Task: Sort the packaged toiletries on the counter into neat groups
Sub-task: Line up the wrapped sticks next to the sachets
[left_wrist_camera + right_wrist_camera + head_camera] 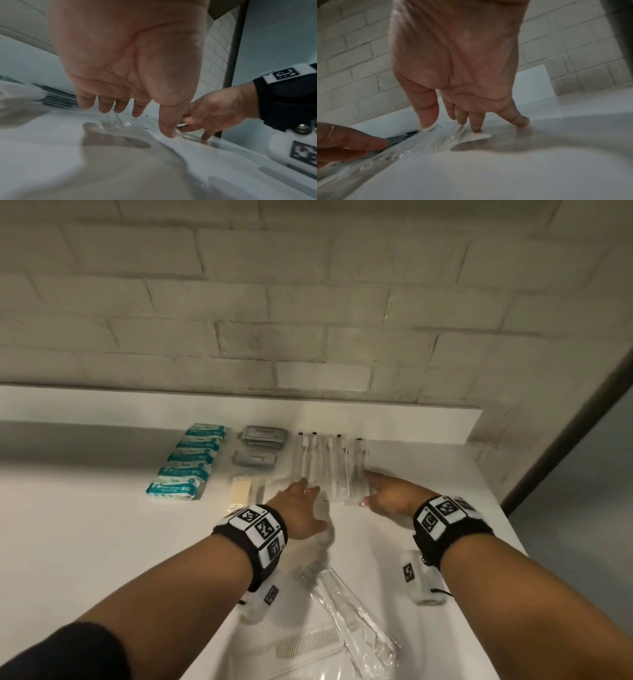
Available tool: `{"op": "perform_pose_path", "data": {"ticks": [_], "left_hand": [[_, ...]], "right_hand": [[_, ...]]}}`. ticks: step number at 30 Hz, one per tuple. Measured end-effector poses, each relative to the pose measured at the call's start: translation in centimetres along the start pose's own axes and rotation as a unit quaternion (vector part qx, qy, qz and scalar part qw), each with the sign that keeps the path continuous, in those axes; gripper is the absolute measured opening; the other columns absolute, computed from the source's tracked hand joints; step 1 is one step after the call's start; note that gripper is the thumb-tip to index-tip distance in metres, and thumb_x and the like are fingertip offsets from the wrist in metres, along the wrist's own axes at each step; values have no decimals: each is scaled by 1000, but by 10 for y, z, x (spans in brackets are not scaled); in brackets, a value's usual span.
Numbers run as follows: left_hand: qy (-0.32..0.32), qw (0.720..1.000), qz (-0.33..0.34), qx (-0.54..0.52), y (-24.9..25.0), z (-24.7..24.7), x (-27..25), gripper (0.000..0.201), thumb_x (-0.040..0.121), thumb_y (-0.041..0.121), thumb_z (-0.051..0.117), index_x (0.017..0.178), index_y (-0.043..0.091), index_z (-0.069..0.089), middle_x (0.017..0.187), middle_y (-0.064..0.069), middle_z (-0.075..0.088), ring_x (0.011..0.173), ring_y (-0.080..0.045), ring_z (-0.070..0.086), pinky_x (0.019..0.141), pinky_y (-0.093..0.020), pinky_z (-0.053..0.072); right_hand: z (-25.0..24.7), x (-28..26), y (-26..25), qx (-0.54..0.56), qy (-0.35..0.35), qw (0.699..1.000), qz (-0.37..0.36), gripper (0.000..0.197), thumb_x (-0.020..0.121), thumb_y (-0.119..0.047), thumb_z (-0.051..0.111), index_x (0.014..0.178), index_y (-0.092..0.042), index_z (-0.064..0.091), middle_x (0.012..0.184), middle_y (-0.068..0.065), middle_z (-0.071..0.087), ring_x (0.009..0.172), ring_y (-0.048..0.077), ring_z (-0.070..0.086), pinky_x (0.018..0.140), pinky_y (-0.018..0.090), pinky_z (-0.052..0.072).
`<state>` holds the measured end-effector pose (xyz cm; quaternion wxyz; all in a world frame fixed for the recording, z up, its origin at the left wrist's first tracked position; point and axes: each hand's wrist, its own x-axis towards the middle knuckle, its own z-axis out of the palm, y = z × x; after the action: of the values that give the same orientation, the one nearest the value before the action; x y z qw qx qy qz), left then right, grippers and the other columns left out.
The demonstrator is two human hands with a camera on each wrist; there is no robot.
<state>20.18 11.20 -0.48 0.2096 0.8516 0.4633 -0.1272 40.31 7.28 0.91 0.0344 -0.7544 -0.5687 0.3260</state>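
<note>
A row of clear-wrapped toothbrushes [329,467] lies side by side at the back of the white counter [85,525]. My left hand [301,505] reaches to the row's near left corner, fingers straight and spread over the wrappers [120,121]. At the row's right edge is my right hand [380,494], its fingertips [476,127] pressing down on the crinkled plastic [447,136] and the counter. Neither hand grips anything. Left of the row sit two piles of grey sachets [262,436], a beige packet [241,491] and a line of teal packets [186,465].
Loose clear packets [352,618] and a packaged white comb [308,643] lie near me between my forearms. A white brick wall [308,320] backs the counter. The counter ends at the right beside a dark vertical frame [565,440].
</note>
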Motion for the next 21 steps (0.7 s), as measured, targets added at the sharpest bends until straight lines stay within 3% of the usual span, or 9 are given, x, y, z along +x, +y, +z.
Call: {"op": "perform_pose_path", "data": {"ticks": [4,9,16,18,21], "left_hand": [[-6,1000,-25,-14,-7,-1,7,87,88,55,51,154,24,3,162,-3,-8,148,-30,6,119,-44,17],[-9,999,-37,-35,-14,2,21,90,87,57,50,153,22,0,161,-3,-12,148,-30,3,119,-45,15],[15,999,-23,-17,-17,-2,38,91,88,58,49,153,11,5,162,-7,-4,149,-25,4,120,-40,14],[27,999,-24,-18,-17,-3,42,91,88,58,50,153,11,7,162,-6,-1,148,-25,6,119,-39,15],[44,998,-23,-26,-19,-3,50,95,87,59,52,153,10,3,162,-8,-3,149,-23,1,120,-40,13]], "right_hand": [[6,2,1,19,32,999,13,63,98,-17,48,152,-9,16,158,8,23,144,25,25,113,27,22],[13,12,-2,7,52,999,3,76,94,-35,54,153,-13,12,160,5,19,144,24,25,117,35,25],[16,32,-3,-59,46,997,17,65,99,-19,42,154,-16,8,161,4,10,147,24,13,118,38,22],[18,35,-4,-60,38,997,15,65,99,-18,40,154,-18,6,161,3,8,148,25,12,118,42,21],[20,39,1,-43,48,998,22,70,93,-30,42,153,-27,5,160,1,13,146,23,16,113,58,24]]}}
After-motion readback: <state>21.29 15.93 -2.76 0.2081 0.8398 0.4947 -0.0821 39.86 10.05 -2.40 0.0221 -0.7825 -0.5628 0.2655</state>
